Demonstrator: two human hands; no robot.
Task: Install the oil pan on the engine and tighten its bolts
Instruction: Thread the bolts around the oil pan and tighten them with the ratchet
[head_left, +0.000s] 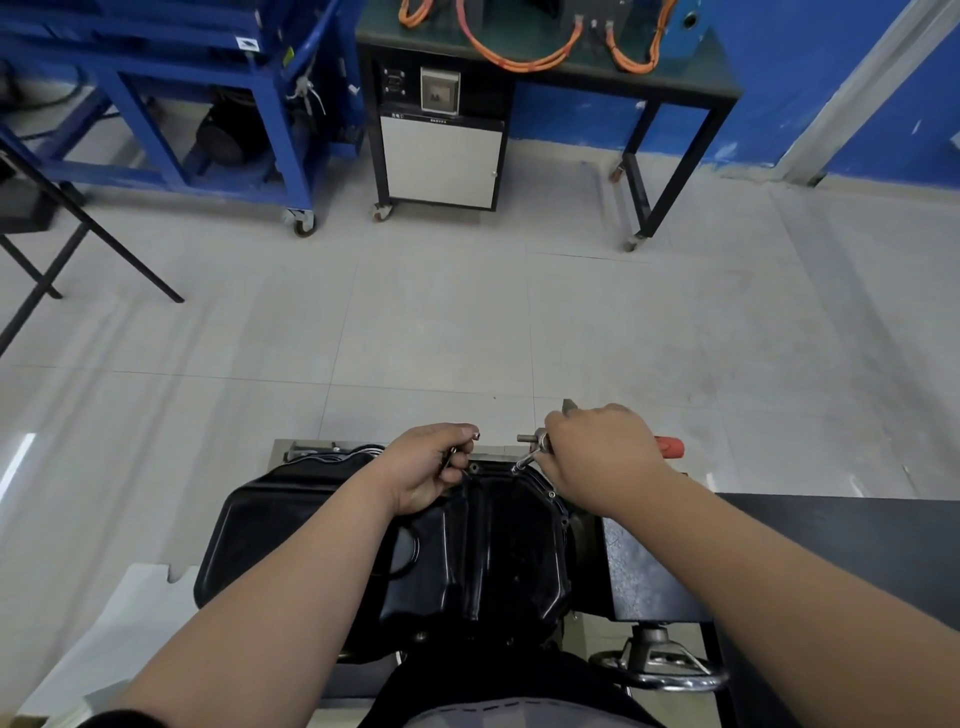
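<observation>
The black oil pan (467, 561) lies on the engine in front of me, at the bottom middle of the view. My left hand (431, 467) hovers over the pan's far edge, its fingers curled round a few small metal bolts. My right hand (602, 457) grips a ratchet wrench (670, 447) with a red handle. The wrench's metal extension (524, 461) points down at the pan's far right flange. A bolt head (551, 494) shows on the right flange near my wrist.
A black stand plate (831, 545) and a chrome handwheel (665, 670) sit to the right of the engine. Across the tiled floor stand a blue steel frame on castors (208, 104) and a black trolley with orange cables (545, 67). White foam (104, 649) lies at the lower left.
</observation>
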